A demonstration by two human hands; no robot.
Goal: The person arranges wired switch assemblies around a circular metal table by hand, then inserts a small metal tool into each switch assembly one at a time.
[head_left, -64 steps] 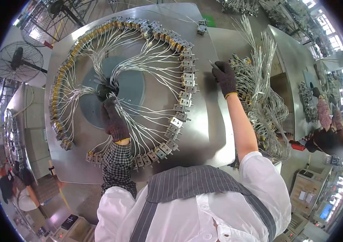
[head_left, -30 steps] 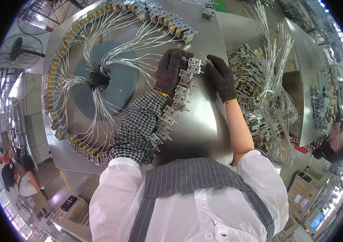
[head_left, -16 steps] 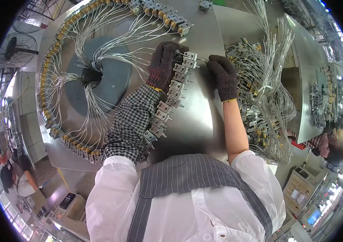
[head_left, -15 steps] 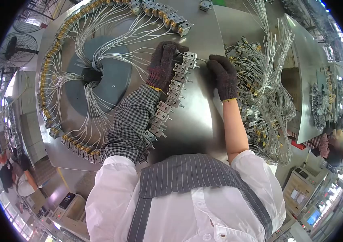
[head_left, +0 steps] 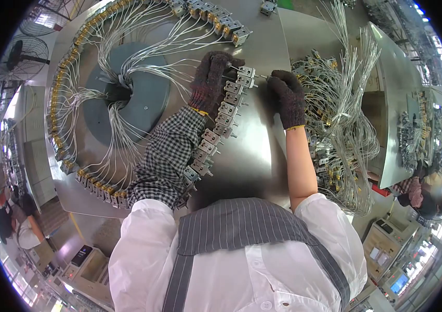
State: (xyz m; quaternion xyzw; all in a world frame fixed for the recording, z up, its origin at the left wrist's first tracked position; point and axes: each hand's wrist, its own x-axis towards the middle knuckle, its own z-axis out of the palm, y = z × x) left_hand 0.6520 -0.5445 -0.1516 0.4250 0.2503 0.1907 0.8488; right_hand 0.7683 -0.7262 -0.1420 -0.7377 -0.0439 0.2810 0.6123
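A ring of small metal blocks with pale wires lies on the metal table (head_left: pixel 252 171); the wires run into the hole of a grey disc (head_left: pixel 153 112). My left hand (head_left: pixel 210 78), in a dark glove, is closed round something at the upper end of the near row of blocks (head_left: pixel 227 110); its fingertips touch the end block (head_left: pixel 246 76). To the right, my right hand (head_left: pixel 286 96), also gloved, is closed on a thin metal tool (head_left: pixel 263 77), whose tip points at the end block's pin.
A large heap of wired parts (head_left: pixel 343 130) lies right of my right forearm. One loose block (head_left: pixel 268 7) sits at the table's far side. Fans (head_left: pixel 18 54) stand at the far left. Other people (head_left: pixel 23 223) are at both sides.
My left hand has moved from the disc's centre to the right-hand row of blocks, which now sits apart from the upper arc. The right hand's tool has come to the end block.
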